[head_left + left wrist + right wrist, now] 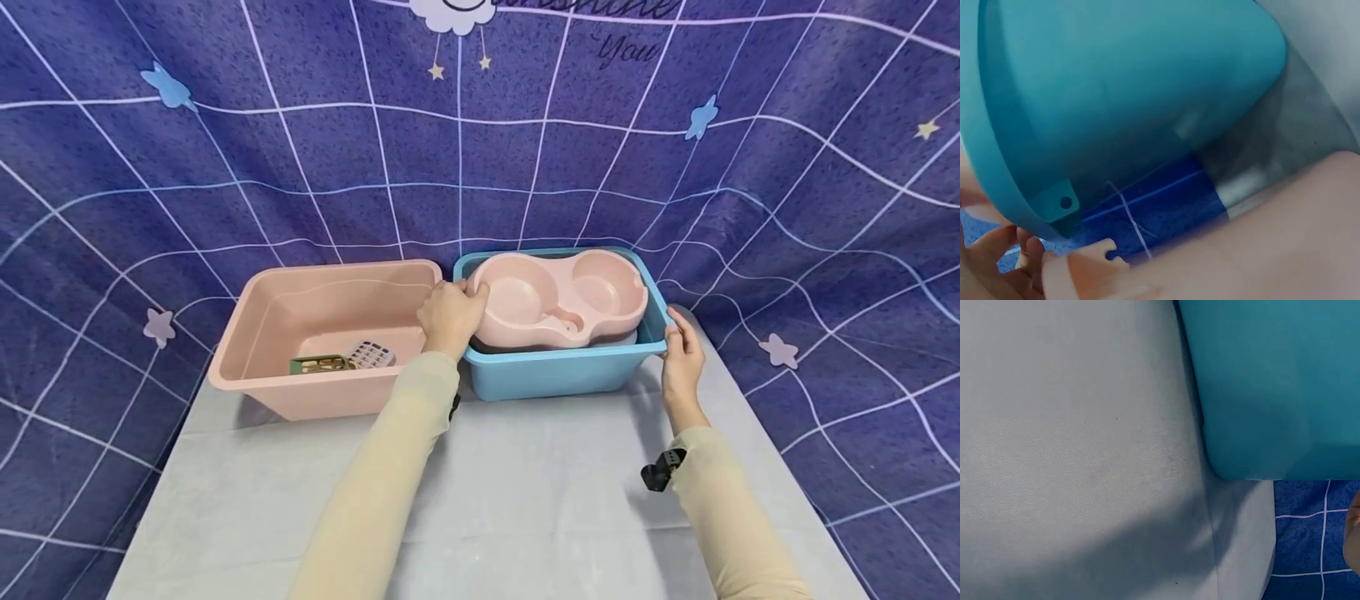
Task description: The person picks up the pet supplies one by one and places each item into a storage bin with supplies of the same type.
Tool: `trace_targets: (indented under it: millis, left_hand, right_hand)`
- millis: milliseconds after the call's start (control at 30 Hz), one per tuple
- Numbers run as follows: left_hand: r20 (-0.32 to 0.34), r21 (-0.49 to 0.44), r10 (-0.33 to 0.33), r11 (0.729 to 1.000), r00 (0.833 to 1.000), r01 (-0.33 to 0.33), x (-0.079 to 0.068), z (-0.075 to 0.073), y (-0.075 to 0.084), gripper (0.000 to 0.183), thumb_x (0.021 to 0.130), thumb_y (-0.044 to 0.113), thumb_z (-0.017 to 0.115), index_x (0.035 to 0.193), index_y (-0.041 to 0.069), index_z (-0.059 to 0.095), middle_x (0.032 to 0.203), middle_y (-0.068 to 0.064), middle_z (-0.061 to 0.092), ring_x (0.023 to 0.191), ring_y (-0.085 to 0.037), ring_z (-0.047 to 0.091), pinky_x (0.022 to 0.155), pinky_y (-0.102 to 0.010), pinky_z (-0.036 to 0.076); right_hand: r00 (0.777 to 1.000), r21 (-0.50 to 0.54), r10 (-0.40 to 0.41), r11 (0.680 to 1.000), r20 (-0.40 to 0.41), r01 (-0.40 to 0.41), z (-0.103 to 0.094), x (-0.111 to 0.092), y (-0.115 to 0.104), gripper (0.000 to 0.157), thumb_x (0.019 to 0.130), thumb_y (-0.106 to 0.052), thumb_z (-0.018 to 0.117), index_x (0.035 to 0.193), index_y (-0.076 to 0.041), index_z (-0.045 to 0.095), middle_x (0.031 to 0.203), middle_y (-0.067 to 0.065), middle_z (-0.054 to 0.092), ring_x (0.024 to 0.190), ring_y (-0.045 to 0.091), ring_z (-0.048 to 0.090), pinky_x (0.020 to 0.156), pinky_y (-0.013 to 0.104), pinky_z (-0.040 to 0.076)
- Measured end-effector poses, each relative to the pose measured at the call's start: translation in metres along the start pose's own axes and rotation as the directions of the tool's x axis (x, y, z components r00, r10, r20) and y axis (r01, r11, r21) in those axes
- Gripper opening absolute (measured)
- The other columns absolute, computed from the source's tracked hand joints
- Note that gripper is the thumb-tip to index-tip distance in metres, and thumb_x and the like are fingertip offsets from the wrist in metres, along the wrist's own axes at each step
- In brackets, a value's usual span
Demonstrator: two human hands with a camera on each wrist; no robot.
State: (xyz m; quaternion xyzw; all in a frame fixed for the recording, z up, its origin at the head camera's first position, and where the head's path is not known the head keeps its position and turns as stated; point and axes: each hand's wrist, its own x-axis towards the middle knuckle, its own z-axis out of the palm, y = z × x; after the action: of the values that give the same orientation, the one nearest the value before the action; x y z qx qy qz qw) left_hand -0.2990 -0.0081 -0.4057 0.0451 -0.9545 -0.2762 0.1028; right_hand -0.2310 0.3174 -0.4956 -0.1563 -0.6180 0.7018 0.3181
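Note:
A blue plastic bin (555, 375) stands on the table at the right. A pink double pet bowl (566, 296) lies in it, over something grey that is mostly hidden. My left hand (452, 317) grips the bin's left rim, thumb beside the bowl's left end; its fingers (1029, 259) also show by the rim in the left wrist view. Around the bin's right rim my right hand (682, 358) is curled. Only a sliver of that hand (1352, 534) shows in the right wrist view.
Left of the blue bin is a pink bin (330, 396) holding a green slotted scoop (318, 364) and a grey slotted scoop (372, 354). A grey cloth covers the table (525, 492). Blue patterned curtain (420, 150) hangs behind and at both sides.

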Motion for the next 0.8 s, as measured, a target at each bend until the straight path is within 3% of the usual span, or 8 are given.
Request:
trace_targets:
  millis: [233, 467, 800]
  left_hand:
    - [0.003, 0.025, 0.001, 1.0, 1.0, -0.001, -0.006, 0.002, -0.006, 0.053, 0.086, 0.057, 0.045, 0.119, 0.021, 0.064, 0.107, -0.007, 0.058, 0.102, -0.027, 0.051, 0.077, -0.049, 0.042]
    - [-0.018, -0.024, 0.021, 0.999, 1.0, -0.022, -0.007, 0.001, 0.0, 0.053, 0.088, 0.052, 0.048, 0.124, 0.015, 0.058, 0.116, -0.009, 0.054, 0.108, -0.026, 0.049, 0.078, -0.052, 0.043]
    - [-0.05, -0.098, 0.036, 0.994, 0.998, -0.04, -0.019, -0.005, -0.006, 0.04, 0.09, 0.039, 0.051, 0.124, 0.019, 0.055, 0.12, -0.002, 0.054, 0.112, -0.022, 0.048, 0.086, -0.046, 0.041]
  right_hand:
    - [0.999, 0.017, 0.02, 1.0, 0.025, -0.021, 0.002, 0.001, 0.003, 0.033, 0.092, -0.008, 0.049, 0.124, -0.004, 0.059, 0.09, -0.003, 0.054, 0.063, 0.007, 0.041, 0.056, 0.018, 0.039]
    - [1.0, 0.01, 0.004, 1.0, 0.023, -0.004, 0.006, 0.004, 0.004, 0.031, 0.093, -0.01, 0.048, 0.121, -0.012, 0.063, 0.086, -0.003, 0.051, 0.063, 0.007, 0.041, 0.056, 0.016, 0.04]
    - [0.999, 0.026, 0.025, 0.999, 0.046, -0.026, 0.008, 0.002, 0.005, 0.033, 0.095, -0.013, 0.049, 0.126, -0.007, 0.058, 0.092, 0.001, 0.051, 0.064, 0.007, 0.041, 0.06, 0.02, 0.044]
